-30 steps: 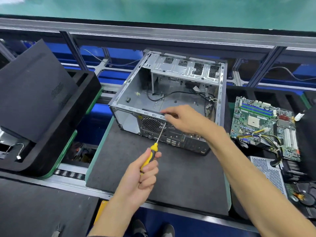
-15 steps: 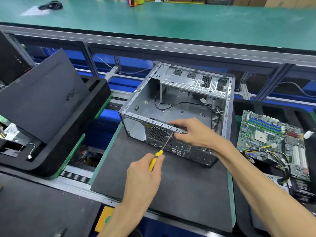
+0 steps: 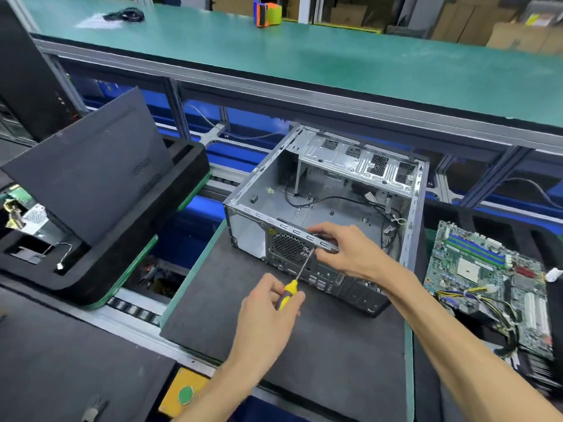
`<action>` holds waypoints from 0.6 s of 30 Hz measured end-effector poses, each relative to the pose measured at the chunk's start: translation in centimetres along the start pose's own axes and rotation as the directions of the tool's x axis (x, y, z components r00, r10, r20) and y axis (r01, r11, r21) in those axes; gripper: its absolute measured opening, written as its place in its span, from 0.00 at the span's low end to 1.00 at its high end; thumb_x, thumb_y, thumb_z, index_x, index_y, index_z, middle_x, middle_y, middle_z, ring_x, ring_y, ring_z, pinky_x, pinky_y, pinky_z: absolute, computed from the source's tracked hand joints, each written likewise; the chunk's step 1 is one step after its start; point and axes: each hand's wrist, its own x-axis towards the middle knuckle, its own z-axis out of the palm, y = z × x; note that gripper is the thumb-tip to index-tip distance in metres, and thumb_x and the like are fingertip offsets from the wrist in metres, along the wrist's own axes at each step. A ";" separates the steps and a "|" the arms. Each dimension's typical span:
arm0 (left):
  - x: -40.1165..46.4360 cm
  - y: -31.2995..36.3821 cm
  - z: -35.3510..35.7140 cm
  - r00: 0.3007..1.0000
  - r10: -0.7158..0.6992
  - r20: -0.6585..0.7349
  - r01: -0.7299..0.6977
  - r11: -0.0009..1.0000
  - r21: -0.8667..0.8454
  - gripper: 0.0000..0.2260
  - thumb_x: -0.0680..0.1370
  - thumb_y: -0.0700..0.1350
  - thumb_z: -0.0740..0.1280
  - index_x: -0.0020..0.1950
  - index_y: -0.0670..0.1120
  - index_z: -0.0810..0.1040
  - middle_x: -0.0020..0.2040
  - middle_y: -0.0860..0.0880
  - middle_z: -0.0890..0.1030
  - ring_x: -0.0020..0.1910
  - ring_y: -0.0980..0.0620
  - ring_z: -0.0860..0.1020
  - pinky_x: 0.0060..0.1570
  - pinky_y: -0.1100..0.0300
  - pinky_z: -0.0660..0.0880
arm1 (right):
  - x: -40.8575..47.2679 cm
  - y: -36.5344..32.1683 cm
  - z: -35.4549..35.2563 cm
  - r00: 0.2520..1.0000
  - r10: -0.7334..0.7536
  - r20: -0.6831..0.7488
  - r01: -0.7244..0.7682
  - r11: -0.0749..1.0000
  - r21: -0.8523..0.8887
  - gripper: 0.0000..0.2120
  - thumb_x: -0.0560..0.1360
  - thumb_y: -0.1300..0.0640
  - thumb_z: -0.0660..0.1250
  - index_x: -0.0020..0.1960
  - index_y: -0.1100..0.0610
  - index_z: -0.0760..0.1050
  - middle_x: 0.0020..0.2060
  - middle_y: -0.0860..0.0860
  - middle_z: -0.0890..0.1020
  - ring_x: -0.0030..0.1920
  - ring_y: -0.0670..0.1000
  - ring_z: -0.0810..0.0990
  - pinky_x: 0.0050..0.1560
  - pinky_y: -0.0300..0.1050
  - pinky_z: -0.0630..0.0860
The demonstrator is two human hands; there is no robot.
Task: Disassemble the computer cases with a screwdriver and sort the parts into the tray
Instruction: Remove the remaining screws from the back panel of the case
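Case: the open computer case (image 3: 329, 208) lies on the dark mat (image 3: 304, 345), just beyond your hands.
Left hand (image 3: 268, 312): grasps the screwdriver (image 3: 297, 277), tip at the case's near rim.
Right hand (image 3: 347, 249): pinches that same rim.
Right tray (image 3: 447, 214): holds the circuit board (image 3: 487, 278) with cables.
Left tray (image 3: 100, 269): holds a black panel (image 3: 91, 175).

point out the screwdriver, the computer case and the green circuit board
screwdriver (image 3: 288, 293): head view, on the yellow handle just above the left hand.
computer case (image 3: 249, 231): head view, on the bare metal rear wall left of the fan grille.
circuit board (image 3: 475, 263): head view, on the green face near the processor socket.
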 end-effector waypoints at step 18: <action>0.7 -0.1 -0.2 0.955 -0.204 0.216 0.279 0.867 -0.414 0.12 0.77 0.50 0.71 0.52 0.44 0.73 0.35 0.51 0.78 0.23 0.55 0.65 0.19 0.64 0.59 | 0.0 -0.3 0.3 0.999 0.025 -0.037 -0.025 1.000 0.006 0.19 0.75 0.58 0.68 0.67 0.55 0.77 0.54 0.48 0.86 0.53 0.47 0.83 0.60 0.43 0.76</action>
